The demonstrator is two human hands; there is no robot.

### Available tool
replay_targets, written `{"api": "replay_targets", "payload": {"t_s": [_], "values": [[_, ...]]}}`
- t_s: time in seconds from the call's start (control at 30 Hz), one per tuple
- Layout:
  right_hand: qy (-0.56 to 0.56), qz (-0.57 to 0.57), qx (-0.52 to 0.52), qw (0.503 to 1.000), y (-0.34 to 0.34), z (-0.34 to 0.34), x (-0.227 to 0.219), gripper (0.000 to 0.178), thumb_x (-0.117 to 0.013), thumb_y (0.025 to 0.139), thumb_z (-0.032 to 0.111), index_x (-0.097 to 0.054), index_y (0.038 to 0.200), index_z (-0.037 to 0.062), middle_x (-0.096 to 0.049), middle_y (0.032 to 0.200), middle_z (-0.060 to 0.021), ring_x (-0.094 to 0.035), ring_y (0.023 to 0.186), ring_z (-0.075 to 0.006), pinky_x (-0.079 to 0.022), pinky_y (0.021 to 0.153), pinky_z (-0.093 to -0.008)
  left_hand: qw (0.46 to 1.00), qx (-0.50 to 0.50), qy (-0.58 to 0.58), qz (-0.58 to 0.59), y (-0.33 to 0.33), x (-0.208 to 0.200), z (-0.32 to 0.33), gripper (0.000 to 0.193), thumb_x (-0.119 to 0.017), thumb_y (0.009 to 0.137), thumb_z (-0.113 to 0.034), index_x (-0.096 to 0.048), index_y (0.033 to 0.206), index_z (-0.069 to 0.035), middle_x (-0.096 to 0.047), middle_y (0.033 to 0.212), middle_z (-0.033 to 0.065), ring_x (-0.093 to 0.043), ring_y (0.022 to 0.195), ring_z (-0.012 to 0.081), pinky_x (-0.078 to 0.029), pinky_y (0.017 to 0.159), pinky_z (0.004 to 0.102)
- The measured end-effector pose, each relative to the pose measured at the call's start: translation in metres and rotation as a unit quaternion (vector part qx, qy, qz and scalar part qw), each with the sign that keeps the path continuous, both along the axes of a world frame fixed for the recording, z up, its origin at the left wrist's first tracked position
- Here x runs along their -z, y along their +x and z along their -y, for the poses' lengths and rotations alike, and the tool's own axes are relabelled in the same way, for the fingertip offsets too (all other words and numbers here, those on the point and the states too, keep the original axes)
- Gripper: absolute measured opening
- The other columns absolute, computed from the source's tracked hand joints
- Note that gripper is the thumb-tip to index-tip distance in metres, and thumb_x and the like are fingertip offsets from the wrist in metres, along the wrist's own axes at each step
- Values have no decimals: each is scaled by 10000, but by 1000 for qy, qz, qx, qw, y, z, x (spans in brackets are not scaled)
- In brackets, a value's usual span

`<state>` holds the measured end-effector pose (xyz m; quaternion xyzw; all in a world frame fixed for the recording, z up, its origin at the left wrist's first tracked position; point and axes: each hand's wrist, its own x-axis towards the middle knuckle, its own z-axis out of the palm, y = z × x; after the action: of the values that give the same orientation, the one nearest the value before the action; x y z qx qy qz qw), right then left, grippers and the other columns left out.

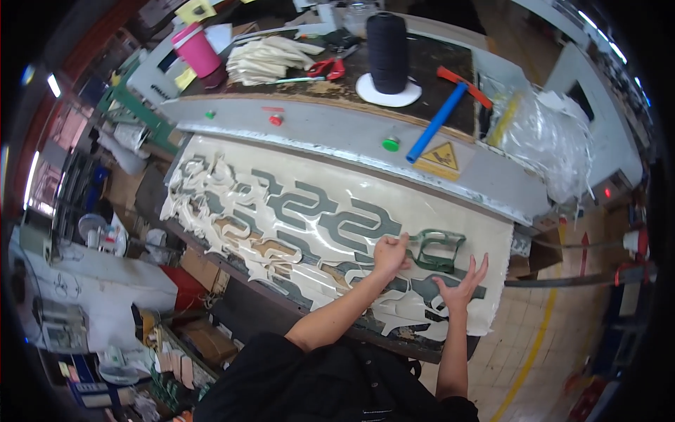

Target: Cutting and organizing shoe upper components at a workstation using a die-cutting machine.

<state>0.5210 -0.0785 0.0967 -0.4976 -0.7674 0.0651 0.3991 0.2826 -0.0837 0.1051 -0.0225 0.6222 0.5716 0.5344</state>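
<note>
Dark table [401, 344] | on it: pale sheet [460, 205] | U-shaped openings [383, 226] | left end ragged

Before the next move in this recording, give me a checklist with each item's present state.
1. Green open metal frame on the cream-coloured sheet: ok.
2. Left hand touching the frame: cannot tell; fingertips are beside it.
3. Right hand empty: ok, fingers spread.
4. Orange-headed, blue-handled hammer off the sheet: ok, on the grey machine.
5. Sheet smooth throughout: not ok; crumpled and cut towards the left.
</note>
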Motion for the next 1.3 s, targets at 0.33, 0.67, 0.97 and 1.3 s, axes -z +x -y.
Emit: {"api": "replay_targets", "payload": {"t_s": [0.33, 0.67, 0.97, 1.3], "values": [[-138, 36, -55, 988, 13, -46, 52, 441, -885, 808, 226, -758, 1216, 118, -710, 1353, -190, -557, 1412, -367, -295, 1241, -582, 766, 270, 171, -558, -4, 37, 16, 551, -815, 865, -236, -658, 1342, -7, -750, 1168, 207, -695, 1080, 417, -534, 992, 469], [-130, -37, -22, 991, 20, -26, 65, 555, -815, 875, 58, -650, 1404, 28, -727, 1310, -199, -684, 1238, -368, -353, 1232, -573, 728, 291, 176, -595, 2, 56, 13, 831, -841, 815, -254, -503, 1517, 37, -543, 1476, 313, -520, 1357, 443, -368, 1156, 506], [-132, -55, -102, 984, -18, -23, 73, 541, -804, 863, 5, -668, 1386, 8, -751, 1247, -201, -730, 1168, -349, -429, 1205, -546, 787, 258, 116, -549, -31, 56, 42, 699, -838, 823, -217, -595, 1433, 23, -653, 1373, 236, -600, 1266, 409, -421, 1111, 487], [-186, -85, -80, 976, -21, -31, 78, 514, -829, 840, 41, -701, 1337, 6, -759, 1246, -190, -735, 1146, -328, -436, 1197, -519, 725, 240, 143, -629, -37, 76, 34, 793, -841, 821, -277, -541, 1492, 22, -595, 1429, 294, -549, 1337, 428, -366, 1150, 511]]}}
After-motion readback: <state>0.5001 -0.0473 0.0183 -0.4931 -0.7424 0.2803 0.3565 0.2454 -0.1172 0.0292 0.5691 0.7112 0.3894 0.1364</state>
